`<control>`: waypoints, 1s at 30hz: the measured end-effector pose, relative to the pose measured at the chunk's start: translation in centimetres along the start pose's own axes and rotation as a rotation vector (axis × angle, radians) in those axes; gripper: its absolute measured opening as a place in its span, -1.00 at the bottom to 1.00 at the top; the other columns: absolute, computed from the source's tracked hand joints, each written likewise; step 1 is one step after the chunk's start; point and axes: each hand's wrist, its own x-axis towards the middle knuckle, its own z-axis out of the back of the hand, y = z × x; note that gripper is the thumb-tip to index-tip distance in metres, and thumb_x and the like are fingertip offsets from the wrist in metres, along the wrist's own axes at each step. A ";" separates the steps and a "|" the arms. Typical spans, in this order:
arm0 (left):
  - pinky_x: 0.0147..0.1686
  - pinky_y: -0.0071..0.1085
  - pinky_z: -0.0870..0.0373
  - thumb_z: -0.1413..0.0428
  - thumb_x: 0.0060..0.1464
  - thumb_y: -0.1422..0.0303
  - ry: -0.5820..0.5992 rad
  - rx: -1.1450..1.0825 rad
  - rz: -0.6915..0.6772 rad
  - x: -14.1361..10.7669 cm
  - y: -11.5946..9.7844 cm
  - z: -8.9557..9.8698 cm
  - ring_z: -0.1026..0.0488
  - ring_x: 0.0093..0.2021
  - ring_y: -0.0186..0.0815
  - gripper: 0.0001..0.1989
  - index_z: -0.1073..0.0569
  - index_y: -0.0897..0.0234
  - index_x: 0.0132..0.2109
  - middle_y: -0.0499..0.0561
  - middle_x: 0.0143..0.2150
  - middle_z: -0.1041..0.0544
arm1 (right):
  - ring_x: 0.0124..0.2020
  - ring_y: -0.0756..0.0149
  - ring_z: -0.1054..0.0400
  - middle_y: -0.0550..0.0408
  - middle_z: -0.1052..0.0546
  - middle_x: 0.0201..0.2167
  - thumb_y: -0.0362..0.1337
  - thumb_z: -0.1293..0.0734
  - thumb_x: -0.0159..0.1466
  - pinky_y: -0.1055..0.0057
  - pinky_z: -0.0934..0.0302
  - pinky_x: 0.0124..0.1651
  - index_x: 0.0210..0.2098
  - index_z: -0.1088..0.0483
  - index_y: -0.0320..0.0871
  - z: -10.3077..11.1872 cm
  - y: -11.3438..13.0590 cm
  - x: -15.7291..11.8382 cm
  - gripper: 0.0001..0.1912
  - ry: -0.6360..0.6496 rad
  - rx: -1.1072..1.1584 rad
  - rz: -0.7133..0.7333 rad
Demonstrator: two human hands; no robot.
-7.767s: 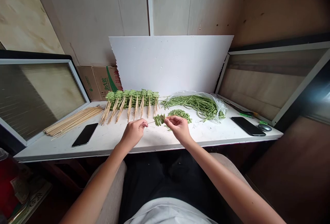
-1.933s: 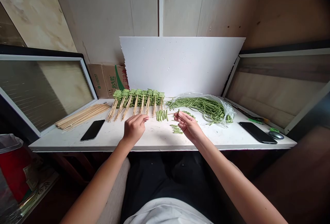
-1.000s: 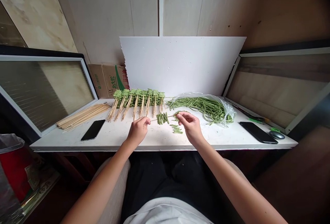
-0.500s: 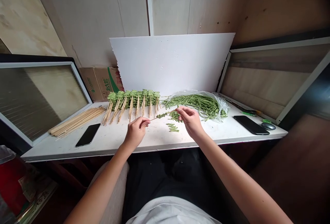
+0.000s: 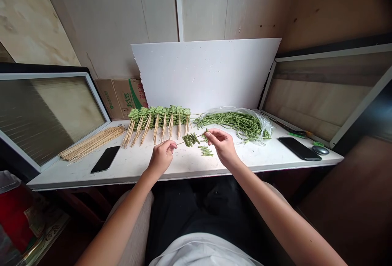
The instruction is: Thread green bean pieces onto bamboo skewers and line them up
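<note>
Between my hands, above the front of the white table, is a thin skewer with several short green bean pieces [image 5: 190,140] threaded crosswise. My left hand [image 5: 163,154] pinches the skewer's left end. At the right end, my right hand [image 5: 221,143] has thumb and finger closed on a bean piece [image 5: 206,134] by the skewer. Loose cut bean pieces [image 5: 206,151] lie on the table just left of my right hand. Behind my left hand stand rows of filled bean skewers [image 5: 161,115], their bare sticks [image 5: 156,127] pointing toward me.
Bare skewers [image 5: 92,141] and a black phone [image 5: 105,159] lie at the left of the table [image 5: 122,173]. Long beans [image 5: 241,123] in a clear bag are at the back right. Another phone [image 5: 298,148] and a mouse [image 5: 320,150] lie at the right.
The threaded bean pieces have turned from edge-on to broadside and now show as separate upright pieces. My right hand has shifted slightly left.
</note>
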 end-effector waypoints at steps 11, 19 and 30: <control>-0.39 -0.47 -0.39 -0.02 0.25 0.55 0.027 0.023 0.004 0.4 -0.7 0.5 -0.49 -0.46 -0.35 -0.77 -0.54 0.24 -0.26 -0.05 -0.43 -0.57 | -0.25 0.22 -0.44 -0.01 -0.63 -0.11 -0.01 -0.58 0.16 0.37 -0.34 -0.38 -0.26 -0.65 -0.04 -1.2 -0.5 -0.9 -0.72 0.067 -0.088 -0.048; -0.39 -0.45 -0.33 -0.01 0.31 0.47 0.039 0.063 0.041 0.4 -0.1 0.4 -0.45 -0.47 -0.33 -0.76 -0.55 0.25 -0.27 -0.06 -0.48 -0.51 | -0.15 0.14 -0.50 -0.04 -0.64 -0.04 -0.04 -0.62 0.09 0.37 -0.35 -0.39 -0.26 -0.64 -0.06 -0.4 -1.9 -0.3 -0.69 0.071 -0.062 -0.080; -0.41 -0.45 -0.31 -0.01 0.31 0.45 0.017 0.066 0.090 0.6 0.5 0.7 -0.44 -0.50 -0.32 -0.76 -0.56 0.24 -0.26 -0.07 -0.50 -0.49 | -0.23 0.23 -0.45 0.04 -0.62 -0.27 0.02 -0.66 -0.01 0.36 -0.29 -0.33 -0.29 -0.60 -0.04 1.2 -0.3 1.1 -0.60 -0.037 0.169 -0.193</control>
